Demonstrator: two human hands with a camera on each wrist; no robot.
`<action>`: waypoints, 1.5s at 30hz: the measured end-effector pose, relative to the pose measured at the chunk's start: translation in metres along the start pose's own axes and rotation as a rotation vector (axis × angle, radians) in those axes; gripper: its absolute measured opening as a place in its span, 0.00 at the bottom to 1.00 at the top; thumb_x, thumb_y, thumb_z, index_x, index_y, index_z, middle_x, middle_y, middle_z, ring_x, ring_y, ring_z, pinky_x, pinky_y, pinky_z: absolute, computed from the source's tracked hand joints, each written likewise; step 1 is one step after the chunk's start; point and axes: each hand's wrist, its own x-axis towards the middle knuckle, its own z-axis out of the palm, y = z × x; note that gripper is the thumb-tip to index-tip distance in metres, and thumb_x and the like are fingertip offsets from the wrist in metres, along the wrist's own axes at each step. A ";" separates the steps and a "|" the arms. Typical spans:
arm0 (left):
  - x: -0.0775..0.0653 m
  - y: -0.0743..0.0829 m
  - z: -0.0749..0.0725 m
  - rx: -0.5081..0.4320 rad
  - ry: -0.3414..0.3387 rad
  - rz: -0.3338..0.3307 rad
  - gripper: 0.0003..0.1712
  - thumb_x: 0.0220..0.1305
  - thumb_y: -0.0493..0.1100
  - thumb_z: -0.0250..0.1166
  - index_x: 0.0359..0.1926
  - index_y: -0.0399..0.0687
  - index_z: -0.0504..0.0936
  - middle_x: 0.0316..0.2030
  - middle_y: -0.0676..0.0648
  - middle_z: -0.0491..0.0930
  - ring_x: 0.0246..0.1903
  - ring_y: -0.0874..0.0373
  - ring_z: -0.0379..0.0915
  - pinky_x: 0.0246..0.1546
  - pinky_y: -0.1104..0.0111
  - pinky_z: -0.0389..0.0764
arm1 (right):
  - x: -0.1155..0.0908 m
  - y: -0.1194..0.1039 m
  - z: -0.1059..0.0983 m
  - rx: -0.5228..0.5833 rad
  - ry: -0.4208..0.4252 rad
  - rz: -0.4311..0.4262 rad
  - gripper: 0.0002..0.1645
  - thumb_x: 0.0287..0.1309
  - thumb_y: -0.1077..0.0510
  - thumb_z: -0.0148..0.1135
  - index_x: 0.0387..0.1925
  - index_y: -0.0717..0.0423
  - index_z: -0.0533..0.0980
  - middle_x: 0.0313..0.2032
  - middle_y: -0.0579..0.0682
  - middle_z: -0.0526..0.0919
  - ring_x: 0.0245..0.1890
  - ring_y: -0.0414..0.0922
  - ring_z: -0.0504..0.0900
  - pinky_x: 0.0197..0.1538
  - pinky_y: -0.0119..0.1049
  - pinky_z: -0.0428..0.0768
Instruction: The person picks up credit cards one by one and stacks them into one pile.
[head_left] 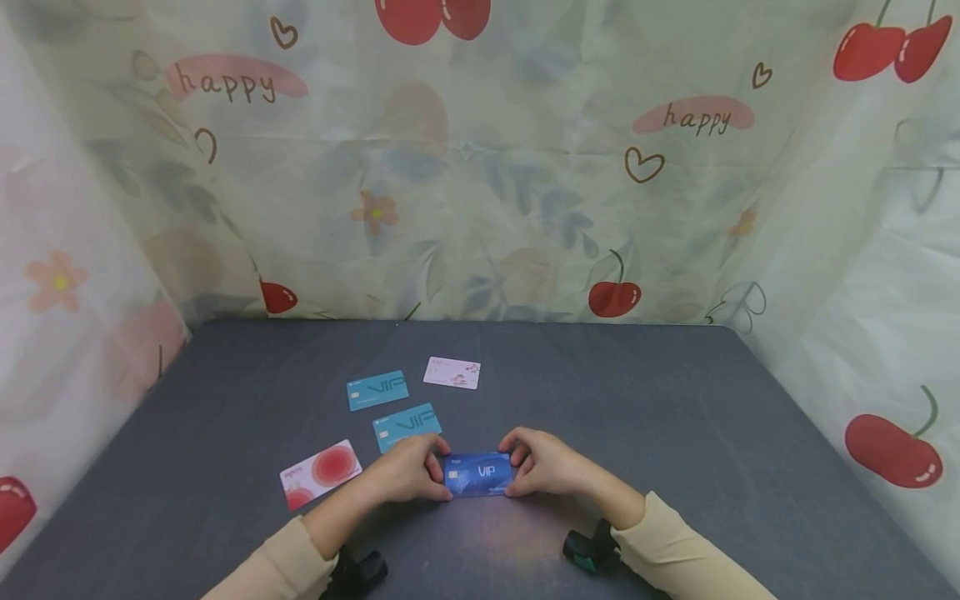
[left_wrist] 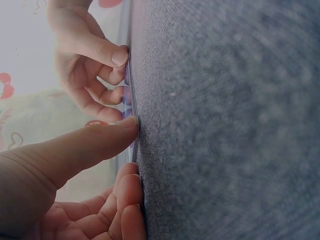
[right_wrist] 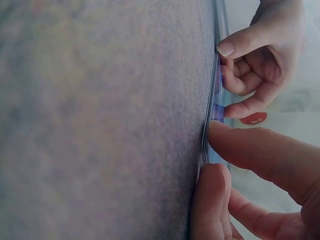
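A blue VIP card (head_left: 478, 475) lies flat near the middle of the table's front part. Thin layered edges (left_wrist: 134, 145) beneath its face show in both wrist views, like cards in a stack. My left hand (head_left: 408, 468) grips its left end, thumb at the near corner and fingertips at the far one. At the other end my right hand (head_left: 550, 465) holds the right corners in the same way. In the right wrist view the right thumb (right_wrist: 260, 150) presses on the card's edge, close to the cloth. The fingertips partly cover the card's ends.
Left of and beyond the hands lie two teal VIP cards (head_left: 377, 391), a pale pink card (head_left: 452, 373) and a white card with red circles (head_left: 321, 475). Dark grey cloth (head_left: 660, 392) covers the table. Printed curtains (head_left: 480, 217) enclose its back and sides.
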 end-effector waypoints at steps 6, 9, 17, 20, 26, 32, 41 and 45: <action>0.000 0.000 0.000 -0.004 -0.001 0.001 0.29 0.43 0.38 0.75 0.47 0.35 0.74 0.22 0.50 0.74 0.23 0.60 0.68 0.27 0.72 0.71 | 0.000 0.000 0.000 -0.013 -0.002 0.004 0.29 0.39 0.64 0.72 0.47 0.64 0.71 0.32 0.52 0.74 0.27 0.40 0.77 0.30 0.29 0.77; 0.000 0.000 0.000 -0.006 -0.004 0.001 0.29 0.43 0.38 0.75 0.47 0.35 0.74 0.22 0.50 0.74 0.23 0.60 0.69 0.27 0.72 0.71 | 0.001 0.000 0.000 -0.015 -0.003 0.006 0.29 0.40 0.64 0.72 0.47 0.64 0.71 0.33 0.52 0.75 0.27 0.39 0.77 0.30 0.29 0.77; 0.000 0.000 0.000 -0.007 -0.002 0.006 0.29 0.43 0.38 0.75 0.47 0.35 0.74 0.22 0.50 0.74 0.23 0.60 0.68 0.26 0.72 0.70 | 0.003 0.001 0.000 -0.013 -0.010 -0.004 0.30 0.40 0.64 0.72 0.47 0.64 0.71 0.33 0.53 0.75 0.28 0.39 0.77 0.30 0.29 0.77; 0.000 0.000 -0.001 -0.012 0.000 0.000 0.29 0.43 0.38 0.75 0.47 0.35 0.74 0.22 0.50 0.74 0.23 0.60 0.68 0.26 0.72 0.70 | 0.003 0.001 0.000 -0.012 -0.012 -0.006 0.30 0.40 0.64 0.72 0.47 0.65 0.71 0.33 0.53 0.74 0.28 0.39 0.77 0.30 0.28 0.77; 0.000 0.000 0.000 -0.012 0.004 -0.004 0.29 0.43 0.38 0.75 0.47 0.35 0.74 0.22 0.50 0.74 0.23 0.60 0.68 0.26 0.72 0.70 | 0.003 0.001 -0.001 -0.012 -0.013 -0.009 0.29 0.40 0.64 0.72 0.47 0.65 0.71 0.33 0.53 0.74 0.27 0.39 0.76 0.29 0.28 0.76; 0.002 0.000 -0.001 0.005 0.007 0.006 0.32 0.41 0.40 0.76 0.48 0.35 0.74 0.22 0.51 0.74 0.23 0.61 0.68 0.27 0.72 0.69 | 0.001 0.000 -0.001 -0.006 -0.016 -0.021 0.29 0.40 0.64 0.72 0.47 0.65 0.71 0.33 0.53 0.74 0.27 0.39 0.76 0.29 0.27 0.76; 0.001 -0.001 -0.008 -0.025 -0.010 0.039 0.32 0.42 0.38 0.75 0.49 0.33 0.74 0.24 0.48 0.76 0.23 0.61 0.68 0.26 0.72 0.69 | 0.002 0.004 -0.003 0.020 -0.016 -0.026 0.30 0.39 0.64 0.72 0.47 0.64 0.71 0.32 0.52 0.74 0.26 0.39 0.76 0.28 0.27 0.75; 0.001 -0.002 -0.011 -0.036 -0.009 0.044 0.31 0.42 0.37 0.75 0.49 0.33 0.74 0.25 0.47 0.76 0.23 0.61 0.68 0.25 0.72 0.70 | 0.002 0.003 -0.006 0.027 -0.022 -0.014 0.29 0.40 0.63 0.72 0.47 0.64 0.71 0.32 0.53 0.74 0.26 0.39 0.76 0.29 0.29 0.76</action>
